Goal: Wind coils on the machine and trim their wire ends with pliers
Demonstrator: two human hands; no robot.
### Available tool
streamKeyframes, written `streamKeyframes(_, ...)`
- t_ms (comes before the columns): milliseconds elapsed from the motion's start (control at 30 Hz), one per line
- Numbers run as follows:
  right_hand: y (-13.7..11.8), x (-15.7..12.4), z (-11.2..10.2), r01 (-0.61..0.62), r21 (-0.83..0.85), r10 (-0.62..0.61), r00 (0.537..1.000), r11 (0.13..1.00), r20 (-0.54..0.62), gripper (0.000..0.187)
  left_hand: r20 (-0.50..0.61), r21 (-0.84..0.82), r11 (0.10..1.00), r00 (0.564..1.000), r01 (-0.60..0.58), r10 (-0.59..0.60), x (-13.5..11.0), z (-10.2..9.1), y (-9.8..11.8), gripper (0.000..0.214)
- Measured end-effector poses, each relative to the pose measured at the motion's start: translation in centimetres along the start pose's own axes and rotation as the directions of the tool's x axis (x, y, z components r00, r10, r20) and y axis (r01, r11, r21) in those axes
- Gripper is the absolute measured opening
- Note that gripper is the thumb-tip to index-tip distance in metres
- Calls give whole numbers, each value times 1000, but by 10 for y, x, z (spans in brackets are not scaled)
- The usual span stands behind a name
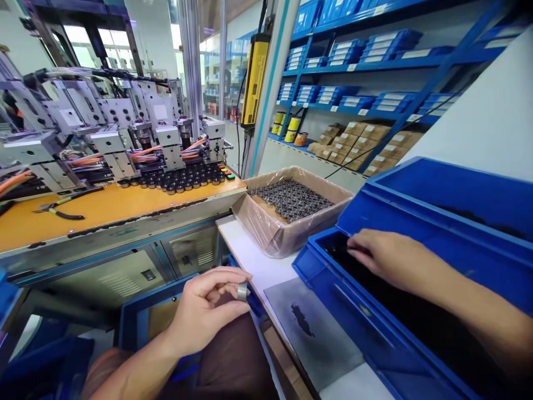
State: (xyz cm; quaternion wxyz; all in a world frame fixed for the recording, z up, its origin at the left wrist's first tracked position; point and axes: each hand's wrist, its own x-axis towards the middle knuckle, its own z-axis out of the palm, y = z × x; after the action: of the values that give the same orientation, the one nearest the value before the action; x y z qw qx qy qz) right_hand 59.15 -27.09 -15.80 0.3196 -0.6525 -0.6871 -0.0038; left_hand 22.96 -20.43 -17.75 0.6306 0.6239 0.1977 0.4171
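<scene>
My left hand (212, 305) pinches a small silvery metal ring (242, 291) between thumb and fingers, above my lap and left of the white side table. My right hand (377, 250) reaches over the near blue bin (353, 300). Its fingers are drawn together at the bin's far left corner, pointing down toward the dark contents. Whether anything sits in those fingertips is hidden. Beyond the bin stands a plastic-lined carton (287, 230) holding many small dark round parts (291, 199) in rows.
A machine (125, 122) stands on the orange bench (125, 208), with black round parts (183, 179) along its front. Pliers (69, 204) lie on the left. A second blue bin (441, 205) sits behind the near one. A grey mat (316, 333) covers part of the side table.
</scene>
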Motion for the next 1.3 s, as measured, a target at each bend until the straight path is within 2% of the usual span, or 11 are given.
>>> streamKeyframes(100,-57,5,10,180,24,-180,984,983,16,18,11,-29,999,1000,17,-17,-1,7,-4,30)
streamKeyframes(167,-95,-4,30,366,183,-362,930,912,-61,9,20,-56,998,999,39,-38,-1,14,-8,29)
streamKeyframes(233,-119,-17,51,477,258,-455,879,840,-143,6,16,-76,995,998,57,-56,0,22,-13,28)
streamKeyframes(300,-129,-28,65,529,278,-496,849,802,-182,5,23,-110,991,997,80,-78,1,29,-18,28)
streamKeyframes(400,-125,-33,71,521,312,-482,854,795,-198,4,64,-173,978,993,112,-103,5,37,-24,36)
streamKeyframes(467,-120,-32,68,497,321,-456,867,806,-200,6,69,-157,981,992,112,-102,8,41,-26,41)
streamKeyframes(633,-116,-30,64,496,316,-461,868,808,-184,13,25,-44,999,1000,18,-17,13,47,-23,41)
streamKeyframes(767,-116,-30,60,481,280,-429,874,831,-228,17,14,-66,998,1000,-10,11,13,50,-19,43)
streamKeyframes(900,-116,-28,56,524,160,-484,844,837,-233,17,3,-131,991,1000,28,-28,12,51,-18,42)
streamKeyframes(1300,-117,-30,53,591,111,-554,795,799,-247,23,30,-251,961,993,117,-113,6,52,-17,44)
